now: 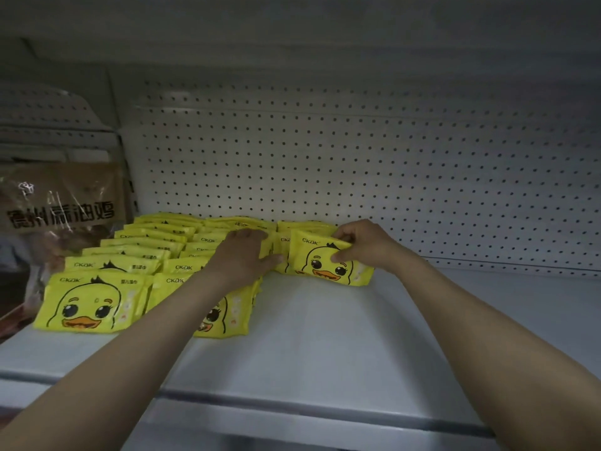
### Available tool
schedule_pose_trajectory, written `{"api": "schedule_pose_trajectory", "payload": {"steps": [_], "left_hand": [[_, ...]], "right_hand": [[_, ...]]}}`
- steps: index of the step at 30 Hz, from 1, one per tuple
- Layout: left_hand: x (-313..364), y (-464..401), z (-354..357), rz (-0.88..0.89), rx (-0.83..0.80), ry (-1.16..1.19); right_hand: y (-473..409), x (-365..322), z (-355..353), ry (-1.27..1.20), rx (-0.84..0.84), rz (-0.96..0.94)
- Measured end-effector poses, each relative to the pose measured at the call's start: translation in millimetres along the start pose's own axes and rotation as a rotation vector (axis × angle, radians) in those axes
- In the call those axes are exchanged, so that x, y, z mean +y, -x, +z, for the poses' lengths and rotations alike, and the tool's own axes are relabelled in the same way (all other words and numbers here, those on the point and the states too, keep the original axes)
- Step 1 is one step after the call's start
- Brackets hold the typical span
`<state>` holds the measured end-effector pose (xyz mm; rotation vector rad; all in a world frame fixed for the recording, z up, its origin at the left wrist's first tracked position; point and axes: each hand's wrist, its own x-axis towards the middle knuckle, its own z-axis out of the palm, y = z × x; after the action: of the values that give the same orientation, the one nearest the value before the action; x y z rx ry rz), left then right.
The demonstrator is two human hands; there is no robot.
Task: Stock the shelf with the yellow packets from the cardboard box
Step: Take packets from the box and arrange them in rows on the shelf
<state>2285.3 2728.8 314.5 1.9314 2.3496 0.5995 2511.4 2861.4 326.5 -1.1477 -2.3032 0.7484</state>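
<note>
Yellow duck-face packets (87, 301) sit in leaning rows on the left of the white shelf (325, 346), right next to a brown bagged product (61, 196) at far left. Left hand (242, 255) lies flat, fingers straight, on the middle rows. Right hand (364, 245) pinches the front packet (325, 262) of the short right-hand row by the pegboard back (357, 157).
</note>
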Motion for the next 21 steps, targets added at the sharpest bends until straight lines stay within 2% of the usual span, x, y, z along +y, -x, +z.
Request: {"api": "schedule_pose_trajectory", "payload": {"steps": [5,10,21], "left_hand": [[-12.3,14.1,7.3,-0.012,-0.035,-0.124],[-14.6,13.2,12.9,0.026,0.011,-0.174],[-13.8,12.1,18.2,0.042,0.062,-0.204]], "right_hand": [[-18.9,-7.6,23.6,0.120,-0.060,-0.006],[-23.0,-10.7,27.7,0.209,-0.046,-0.019],[-11.0,-17.1,52.7,0.460,0.222,-0.078]]}}
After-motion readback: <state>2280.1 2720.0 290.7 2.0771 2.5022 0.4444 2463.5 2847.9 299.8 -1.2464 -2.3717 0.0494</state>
